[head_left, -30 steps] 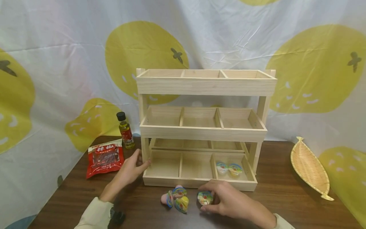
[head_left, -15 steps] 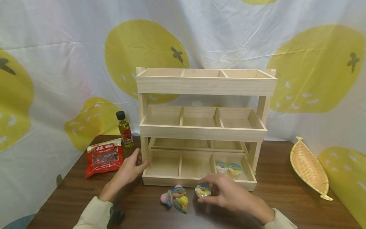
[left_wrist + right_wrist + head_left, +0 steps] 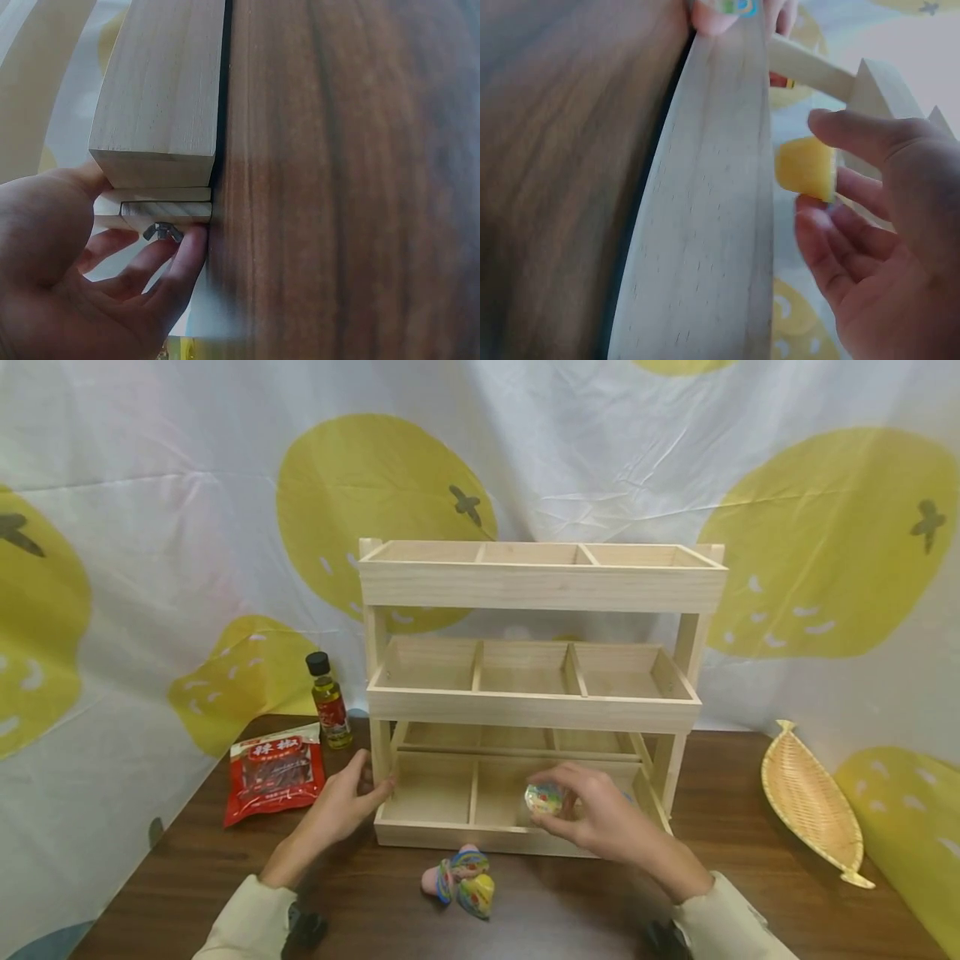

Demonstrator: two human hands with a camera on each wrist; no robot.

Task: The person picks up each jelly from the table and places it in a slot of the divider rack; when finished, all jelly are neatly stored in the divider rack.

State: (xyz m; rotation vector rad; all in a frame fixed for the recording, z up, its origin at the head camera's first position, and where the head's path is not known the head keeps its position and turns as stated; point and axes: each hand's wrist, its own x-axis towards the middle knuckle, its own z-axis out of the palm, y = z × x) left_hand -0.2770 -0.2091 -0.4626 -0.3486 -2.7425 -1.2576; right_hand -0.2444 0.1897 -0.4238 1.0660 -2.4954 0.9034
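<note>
My right hand (image 3: 603,814) pinches a jelly cup (image 3: 543,799) over the bottom tier of a three-tier wooden rack (image 3: 532,587). In the right wrist view the cup's yellow body (image 3: 804,166) sits between thumb and fingers, above the tier's front board (image 3: 705,187). My left hand (image 3: 341,806) grips the rack's lower left side; in the left wrist view its fingers curl round the wood beside a wing nut (image 3: 163,232). Several jelly cups (image 3: 476,893) lie bunched on the table in front. The right hand mostly hides the cups in the bottom right compartment.
Left of the rack lie a red bag of dried chillies (image 3: 276,772) and an upright oil bottle (image 3: 330,706) with a black cap. A leaf-shaped woven basket (image 3: 813,802) stands at the right. A patterned cloth (image 3: 570,460) hangs behind.
My right hand has lifted the jelly cup from the table in front and carried it up and forward over the rack's bottom tier. The left hand has stayed on the rack.
</note>
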